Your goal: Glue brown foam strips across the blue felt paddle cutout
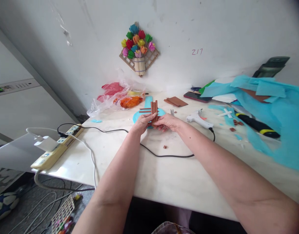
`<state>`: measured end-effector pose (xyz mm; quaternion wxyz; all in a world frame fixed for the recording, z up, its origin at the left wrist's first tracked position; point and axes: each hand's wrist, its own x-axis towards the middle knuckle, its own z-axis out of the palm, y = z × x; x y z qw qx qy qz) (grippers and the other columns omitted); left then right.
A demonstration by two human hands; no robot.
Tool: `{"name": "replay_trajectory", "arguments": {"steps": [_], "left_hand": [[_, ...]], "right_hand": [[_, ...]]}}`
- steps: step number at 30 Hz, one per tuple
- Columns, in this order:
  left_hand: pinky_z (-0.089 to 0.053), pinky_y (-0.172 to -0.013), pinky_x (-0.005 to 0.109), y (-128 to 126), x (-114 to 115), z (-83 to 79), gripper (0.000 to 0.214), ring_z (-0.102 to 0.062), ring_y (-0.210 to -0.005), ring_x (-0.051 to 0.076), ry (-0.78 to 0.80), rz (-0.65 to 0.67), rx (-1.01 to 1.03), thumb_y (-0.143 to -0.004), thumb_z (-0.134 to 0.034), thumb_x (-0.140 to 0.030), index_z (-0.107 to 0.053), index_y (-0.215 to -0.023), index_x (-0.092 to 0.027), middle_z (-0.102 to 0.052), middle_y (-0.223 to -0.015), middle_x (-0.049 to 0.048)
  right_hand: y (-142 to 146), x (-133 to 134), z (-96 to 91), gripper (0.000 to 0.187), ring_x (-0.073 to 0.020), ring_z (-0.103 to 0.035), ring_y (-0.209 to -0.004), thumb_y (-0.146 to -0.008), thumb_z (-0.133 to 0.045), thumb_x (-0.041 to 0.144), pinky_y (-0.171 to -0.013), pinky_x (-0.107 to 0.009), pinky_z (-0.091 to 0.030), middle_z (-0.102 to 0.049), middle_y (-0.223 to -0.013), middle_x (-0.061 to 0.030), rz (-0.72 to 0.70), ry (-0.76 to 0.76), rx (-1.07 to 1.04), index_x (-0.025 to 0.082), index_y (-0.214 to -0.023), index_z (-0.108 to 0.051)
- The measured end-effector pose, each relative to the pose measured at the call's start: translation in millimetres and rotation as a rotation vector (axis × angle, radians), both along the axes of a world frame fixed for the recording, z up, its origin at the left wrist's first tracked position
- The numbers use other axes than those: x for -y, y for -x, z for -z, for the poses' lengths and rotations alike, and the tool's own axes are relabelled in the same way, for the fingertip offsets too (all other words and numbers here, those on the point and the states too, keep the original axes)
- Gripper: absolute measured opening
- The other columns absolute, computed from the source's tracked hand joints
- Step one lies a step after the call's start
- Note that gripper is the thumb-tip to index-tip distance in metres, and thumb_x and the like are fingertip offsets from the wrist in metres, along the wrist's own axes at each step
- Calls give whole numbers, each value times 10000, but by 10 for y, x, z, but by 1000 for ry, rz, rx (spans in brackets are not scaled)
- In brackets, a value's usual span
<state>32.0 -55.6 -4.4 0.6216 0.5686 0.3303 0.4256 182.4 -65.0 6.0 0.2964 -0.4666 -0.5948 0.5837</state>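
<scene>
Several brown rolled sticks (154,109) stand side by side between my two hands at the middle of the table. My left hand (143,123) grips their lower left side, its thumb over the front. From the other side, my right hand (166,122) pinches the lower ends. Thin brown sticks (145,110) stick out sideways to the left, behind the upright ones. Beneath and behind them lies a light blue round piece (137,117) with a blue strip (148,101) reaching back. The lower ends of the sticks are partly hidden by my fingers.
A white glue gun (199,119), scissors (172,112) and brown sheets (176,101) lie to the right, before a phone (197,97). Blue sheets (283,130) and a black-yellow tool handle (258,125) lie farther right. Left are plastic bags (120,97) and a power strip (58,149); a black cord (159,156) crosses the table.
</scene>
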Motion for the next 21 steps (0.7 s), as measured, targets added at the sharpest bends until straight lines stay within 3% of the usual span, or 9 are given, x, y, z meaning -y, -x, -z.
{"name": "replay_trajectory", "arguments": {"steps": [5, 9, 13, 16, 19, 21], "left_hand": [[-382, -438, 221, -44, -27, 38, 331, -516, -448, 97, -4, -44, 0, -631, -666, -418, -658, -785, -126, -606, -570, 4], [-424, -483, 212, -25, -41, 28, 306, -563, -506, 105, 0, -99, 34, -606, -690, -393, -645, -731, -118, -634, -604, 17], [-492, -590, 264, 13, -35, -12, 362, -631, -621, 160, 38, -159, 81, -576, -720, -369, -630, -804, -103, -673, -717, 65], [-509, -592, 303, 23, -19, -43, 381, -643, -613, 190, 81, -176, 83, -554, -740, -349, -614, -806, -94, -671, -706, 82], [-515, -578, 304, 25, -9, -54, 363, -641, -584, 190, 107, -180, 66, -548, -746, -334, -611, -779, -88, -668, -685, 84], [-515, -569, 295, 32, -8, -52, 347, -638, -574, 183, 108, -180, 53, -558, -741, -325, -611, -773, -86, -666, -680, 85]], "right_hand": [[64, 35, 14, 140, -60, -518, -453, -666, -671, 262, -354, -147, -376, -665, -697, -55, 52, -27, 28, 129, -665, -626], [47, 80, -113, 169, -69, -520, -460, -673, -667, 293, -353, -159, -375, -654, -716, -57, 29, -76, 150, 129, -686, -624], [-111, 63, -326, 113, -120, -544, -460, -689, -644, 233, -394, -217, -409, -632, -633, -77, 84, -180, 531, 123, -693, -620], [-259, -2, -386, 62, -206, -618, -612, -663, -650, 182, -528, -283, -465, -638, -640, -117, 166, -244, 936, 124, -648, -635], [-330, -46, -339, 149, -253, -610, -885, -634, -669, 163, -704, -305, -464, -658, -838, -145, 268, -386, 1135, 146, -781, -666], [-320, -49, -286, 248, -271, -579, -976, -638, -669, 195, -763, -322, -448, -640, -948, -169, 281, -402, 1185, 141, -880, -664]]}}
